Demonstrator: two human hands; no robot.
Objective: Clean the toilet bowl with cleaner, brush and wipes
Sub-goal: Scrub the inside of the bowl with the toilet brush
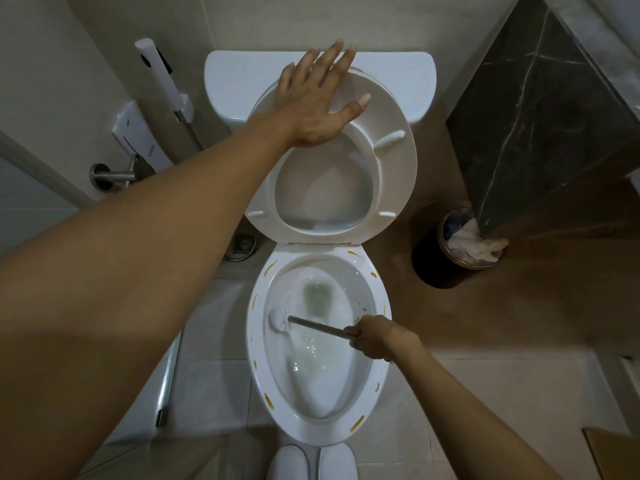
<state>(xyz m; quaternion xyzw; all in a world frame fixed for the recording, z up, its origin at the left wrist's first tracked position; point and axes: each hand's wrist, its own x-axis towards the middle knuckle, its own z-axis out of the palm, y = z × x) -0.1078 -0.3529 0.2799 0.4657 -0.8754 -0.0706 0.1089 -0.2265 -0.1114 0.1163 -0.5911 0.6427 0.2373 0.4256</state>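
Observation:
The white toilet bowl (375,362) fills the lower middle of the view, with yellow-brown marks dotted along its rim and foamy water inside. My right hand (375,336) grips the metal handle of the toilet brush (280,320), whose white head lies against the bowl's inner left wall. The raised seat (398,161) leans back against the cistern (235,81). My left hand (320,95) presses flat on the top of the raised seat, fingers spread and straight.
A bidet sprayer (162,77) and a toilet paper holder (138,133) hang on the left wall. A round bin (460,244) full of used paper stands to the right of the toilet, beside a dark marble block (540,109). White slippers (311,462) show at the bottom edge.

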